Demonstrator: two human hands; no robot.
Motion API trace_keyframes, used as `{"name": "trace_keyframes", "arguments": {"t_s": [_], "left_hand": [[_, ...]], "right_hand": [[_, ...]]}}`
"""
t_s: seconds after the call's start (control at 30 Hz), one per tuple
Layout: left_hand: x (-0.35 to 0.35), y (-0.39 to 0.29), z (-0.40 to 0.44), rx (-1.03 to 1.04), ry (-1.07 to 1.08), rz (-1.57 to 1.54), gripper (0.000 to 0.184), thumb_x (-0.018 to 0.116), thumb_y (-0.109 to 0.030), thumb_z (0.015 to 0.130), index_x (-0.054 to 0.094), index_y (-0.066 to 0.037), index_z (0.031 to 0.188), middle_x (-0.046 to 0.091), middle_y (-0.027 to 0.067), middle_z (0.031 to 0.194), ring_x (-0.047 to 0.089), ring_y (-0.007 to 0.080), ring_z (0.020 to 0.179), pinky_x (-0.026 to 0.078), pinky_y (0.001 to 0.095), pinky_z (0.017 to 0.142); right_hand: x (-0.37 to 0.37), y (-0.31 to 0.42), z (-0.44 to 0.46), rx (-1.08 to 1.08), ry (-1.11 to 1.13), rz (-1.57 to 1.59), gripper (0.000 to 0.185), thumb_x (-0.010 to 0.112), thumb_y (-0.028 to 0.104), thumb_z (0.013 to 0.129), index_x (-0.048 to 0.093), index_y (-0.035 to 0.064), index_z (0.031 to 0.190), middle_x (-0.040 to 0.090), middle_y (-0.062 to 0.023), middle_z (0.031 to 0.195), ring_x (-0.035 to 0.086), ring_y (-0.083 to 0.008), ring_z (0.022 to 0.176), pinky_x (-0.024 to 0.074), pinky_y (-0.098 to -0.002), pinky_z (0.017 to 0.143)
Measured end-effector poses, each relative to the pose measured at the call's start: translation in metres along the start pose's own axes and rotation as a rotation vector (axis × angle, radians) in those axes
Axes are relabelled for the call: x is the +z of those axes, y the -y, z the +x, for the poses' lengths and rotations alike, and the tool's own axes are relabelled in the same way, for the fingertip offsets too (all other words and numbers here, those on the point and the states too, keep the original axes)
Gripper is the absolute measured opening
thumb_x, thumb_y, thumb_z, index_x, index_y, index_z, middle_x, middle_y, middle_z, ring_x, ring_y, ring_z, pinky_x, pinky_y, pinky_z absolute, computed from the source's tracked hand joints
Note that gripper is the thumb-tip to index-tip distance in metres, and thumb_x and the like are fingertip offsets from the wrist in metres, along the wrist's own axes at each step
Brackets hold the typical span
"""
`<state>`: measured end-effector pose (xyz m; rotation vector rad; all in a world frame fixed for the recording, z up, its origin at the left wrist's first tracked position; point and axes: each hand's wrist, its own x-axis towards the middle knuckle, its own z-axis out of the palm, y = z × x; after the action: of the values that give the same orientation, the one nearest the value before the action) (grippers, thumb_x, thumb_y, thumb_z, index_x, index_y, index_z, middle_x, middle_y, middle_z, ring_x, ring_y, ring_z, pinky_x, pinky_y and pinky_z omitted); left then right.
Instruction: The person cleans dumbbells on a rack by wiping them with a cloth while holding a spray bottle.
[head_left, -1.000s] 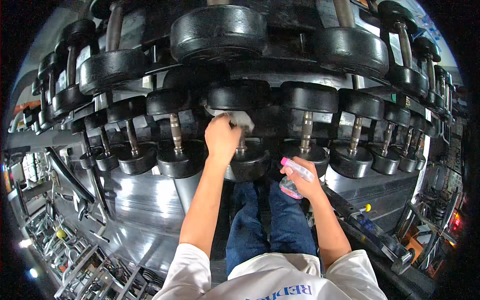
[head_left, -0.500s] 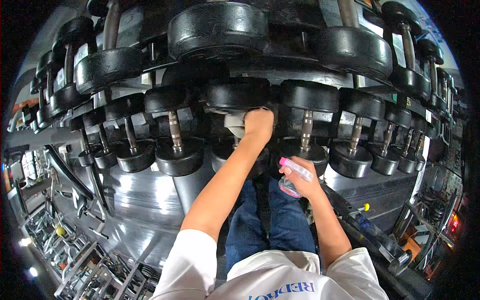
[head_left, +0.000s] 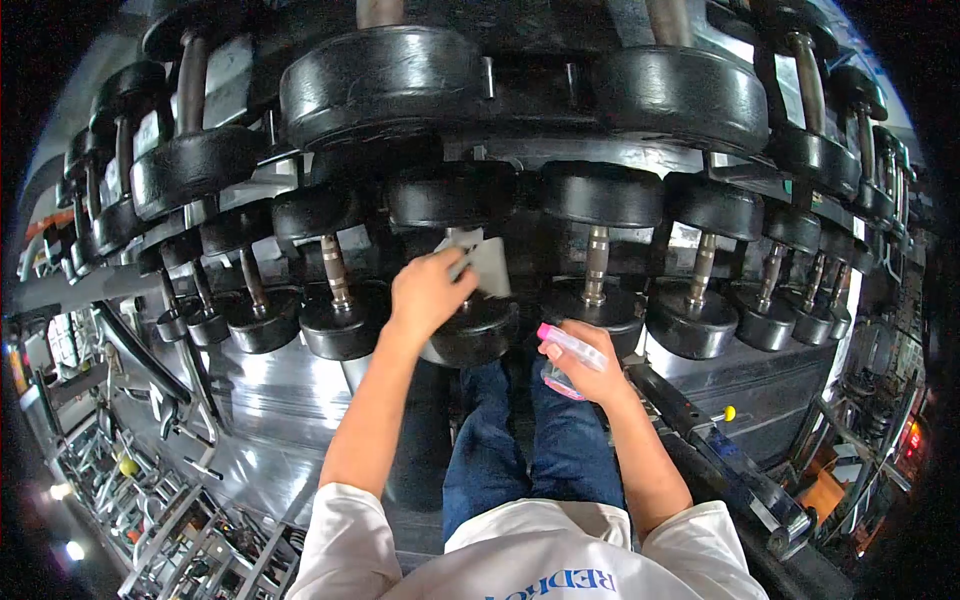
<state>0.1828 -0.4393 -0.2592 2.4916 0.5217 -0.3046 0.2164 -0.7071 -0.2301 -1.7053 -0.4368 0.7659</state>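
My left hand (head_left: 432, 292) is closed on a light grey cloth (head_left: 490, 266), which hangs off to the right of my fingers. Hand and cloth are at the handle of a black dumbbell (head_left: 452, 194) on the lower rack, covering most of that handle. In my right hand (head_left: 592, 372) is a clear spray bottle (head_left: 572, 350) with a pink nozzle tip, tilted toward the left. The bottle is in front of the lower head of the neighbouring dumbbell (head_left: 597, 262), whose metal handle shows.
More black dumbbells (head_left: 683, 98) line the upper rack tier above my hands. Others (head_left: 340, 320) stand along the lower tier on both sides. A dark metal frame with a yellow knob (head_left: 731, 414) is at my right; gym machines (head_left: 180, 400) stand at the left.
My left hand has moved left and down from beside the dumbbell's upper head, and more cloth shows. My right hand with the spray bottle has shifted slightly left and down.
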Motion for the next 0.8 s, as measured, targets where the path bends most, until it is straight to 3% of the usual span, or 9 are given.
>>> {"name": "trace_keyframes", "arguments": {"t_s": [0.13,0.27,0.33,0.4,0.5,0.6,0.67,0.7,0.8], "left_hand": [[-0.013,0.039,-0.015,-0.146,0.168,0.154,0.033,0.063,-0.039,0.085,0.068,-0.011,0.1,0.072,0.0189,0.094,0.069,0.0409,0.09,0.056,0.0508,0.079],[0.0,0.051,0.005,0.037,0.26,0.13,0.056,0.067,-0.045,0.084,0.058,-0.003,0.121,0.068,0.0242,0.114,0.065,0.0441,0.105,0.051,0.0483,0.092],[0.014,0.053,0.016,-0.142,0.391,-0.051,0.068,0.067,-0.049,0.085,0.053,0.004,0.125,0.067,0.0283,0.113,0.064,0.0458,0.106,0.051,0.0469,0.093],[0.016,0.06,0.014,-0.078,0.38,-0.241,0.066,0.064,-0.047,0.09,0.049,0.007,0.126,0.067,0.0305,0.112,0.063,0.0471,0.107,0.05,0.046,0.093],[0.001,0.055,-0.005,-0.176,0.418,-0.215,0.054,0.061,-0.037,0.093,0.05,0.005,0.125,0.066,0.0314,0.111,0.063,0.0479,0.105,0.05,0.0485,0.09],[-0.002,0.059,-0.035,-0.29,0.282,-0.227,0.039,0.061,-0.025,0.091,0.054,0.003,0.118,0.066,0.0279,0.111,0.062,0.0478,0.102,0.049,0.0507,0.089],[-0.001,0.061,-0.058,-0.007,-0.099,-0.037,0.031,0.065,-0.018,0.086,0.059,0.0,0.111,0.066,0.022,0.107,0.06,0.0458,0.097,0.048,0.0514,0.087],[-0.01,0.044,-0.068,-0.028,-0.205,0.062,0.025,0.07,-0.017,0.081,0.062,0.0,0.097,0.065,0.0175,0.1,0.059,0.0421,0.094,0.048,0.0496,0.084],[-0.018,0.031,-0.094,-0.113,-0.241,0.078,0.025,0.075,-0.021,0.078,0.061,-0.002,0.087,0.064,0.0166,0.091,0.06,0.0402,0.088,0.049,0.0481,0.077]], "right_hand": [[-0.001,0.002,0.0,0.002,0.003,0.01,0.029,0.071,0.023,0.09,0.059,0.0001,0.077,0.05,-0.0091,0.067,0.048,-0.0217,0.06,0.0413,-0.0349,0.059],[-0.003,0.003,0.002,-0.051,0.01,0.002,0.03,0.071,0.024,0.09,0.059,0.0004,0.076,0.052,-0.0097,0.068,0.051,-0.0244,0.06,0.0429,-0.0358,0.059],[-0.006,0.004,0.0,0.047,0.079,-0.081,0.029,0.069,0.028,0.09,0.071,-0.0006,0.086,0.064,-0.0118,0.078,0.065,-0.0255,0.073,0.0492,-0.0341,0.068],[-0.004,0.0,-0.001,0.064,0.071,-0.062,0.031,0.069,0.03,0.091,0.07,-0.0008,0.086,0.064,-0.0119,0.078,0.065,-0.0252,0.073,0.0494,-0.0341,0.068],[0.0,-0.003,0.0,-0.015,0.017,-0.029,0.031,0.07,0.024,0.09,0.057,0.001,0.074,0.049,-0.0076,0.066,0.048,-0.0189,0.059,0.04,-0.0346,0.057],[0.0,-0.003,0.0,-0.01,0.02,-0.002,0.031,0.069,0.024,0.09,0.057,0.0009,0.073,0.048,-0.0071,0.066,0.046,-0.0189,0.059,0.0386,-0.0341,0.057],[0.0,-0.004,0.0,0.001,0.016,0.009,0.031,0.069,0.025,0.091,0.058,0.0007,0.074,0.048,-0.0071,0.066,0.045,-0.0188,0.059,0.0383,-0.0344,0.057],[0.0,-0.003,0.0,0.003,0.012,0.012,0.031,0.069,0.025,0.091,0.058,0.0007,0.074,0.048,-0.0071,0.066,0.045,-0.0188,0.059,0.0383,-0.0344,0.057],[0.0,0.001,0.0,-0.013,-0.004,0.012,0.032,0.069,0.025,0.091,0.057,0.0005,0.074,0.048,-0.0068,0.066,0.046,-0.0185,0.06,0.0382,-0.0349,0.058]]}}
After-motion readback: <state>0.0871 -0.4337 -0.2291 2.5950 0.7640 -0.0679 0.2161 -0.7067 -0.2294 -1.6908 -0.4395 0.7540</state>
